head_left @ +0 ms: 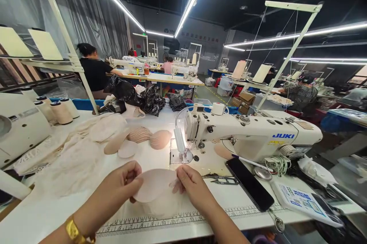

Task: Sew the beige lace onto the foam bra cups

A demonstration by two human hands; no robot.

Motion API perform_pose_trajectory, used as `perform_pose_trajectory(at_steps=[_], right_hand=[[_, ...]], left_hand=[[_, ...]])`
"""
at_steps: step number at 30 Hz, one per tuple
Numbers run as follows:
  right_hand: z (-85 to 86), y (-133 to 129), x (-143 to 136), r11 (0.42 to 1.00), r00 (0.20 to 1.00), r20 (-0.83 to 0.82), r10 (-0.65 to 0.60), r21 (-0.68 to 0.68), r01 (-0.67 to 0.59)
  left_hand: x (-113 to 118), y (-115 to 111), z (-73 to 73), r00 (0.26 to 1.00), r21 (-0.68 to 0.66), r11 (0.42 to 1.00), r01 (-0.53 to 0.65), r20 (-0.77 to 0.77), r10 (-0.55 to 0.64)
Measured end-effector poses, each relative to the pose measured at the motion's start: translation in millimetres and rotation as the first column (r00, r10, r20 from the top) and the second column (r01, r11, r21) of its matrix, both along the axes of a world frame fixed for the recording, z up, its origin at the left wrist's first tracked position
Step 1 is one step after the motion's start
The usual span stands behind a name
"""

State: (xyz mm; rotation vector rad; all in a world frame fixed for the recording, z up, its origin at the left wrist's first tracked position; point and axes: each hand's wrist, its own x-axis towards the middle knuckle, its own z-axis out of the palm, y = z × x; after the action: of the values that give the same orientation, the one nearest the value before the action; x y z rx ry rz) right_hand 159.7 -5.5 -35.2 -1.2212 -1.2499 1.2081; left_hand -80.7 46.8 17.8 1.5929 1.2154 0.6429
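A pale, leaf-shaped fabric piece (156,184) is stretched between my two hands above the table's front edge. My left hand (130,183) pinches its left end between thumb and fingers. At the other end my right hand (187,184) grips the piece near its upper corner. Just beyond them stands the sewing machine (246,133), its needle area lit by a small lamp (179,140). Stacked beige cup-shaped pieces (139,135) and another beige stack (161,139) lie behind my hands, with a white oval piece (127,149) in front of them.
Heaped sheer cream fabric (74,160) covers the left of the table. On the right lie thread snips (222,179), a black phone (250,184) and a white-and-blue box (305,202). A printed ruler (160,223) runs along the front edge. A co-worker (93,72) sits at the far left.
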Motion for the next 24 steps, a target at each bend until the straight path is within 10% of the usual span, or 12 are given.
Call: perform_pose_trajectory(at_steps=[5,11,16,21,24], right_hand=[[-1.2,-4,1,0.999,0.998,-0.038,0.053,0.012,-0.053],[16.6,-16,-3,0.988,0.974,0.219,0.056,0.131,-0.087],[38.4,-30,5,0.940,0.922,0.382,-0.065,0.333,-0.071],[43.8,-27,12,0.832,0.833,0.422,-0.357,0.550,0.078],[39.6,-15,13,0.746,0.806,0.395,-0.440,0.661,0.083]], left_hand=[[5,-20,-24.5,0.984,0.023,0.998,0.060,-0.170,-0.056],[24,-12,11.3,0.901,0.398,0.830,0.390,-0.352,-0.254],[40,20,25.8,0.715,0.142,0.714,0.686,-0.313,-0.625],[38,36,32.5,0.824,0.399,0.732,0.552,-0.397,-0.405],[37,39,36.4,0.865,0.646,0.593,0.480,-0.461,-0.197]])
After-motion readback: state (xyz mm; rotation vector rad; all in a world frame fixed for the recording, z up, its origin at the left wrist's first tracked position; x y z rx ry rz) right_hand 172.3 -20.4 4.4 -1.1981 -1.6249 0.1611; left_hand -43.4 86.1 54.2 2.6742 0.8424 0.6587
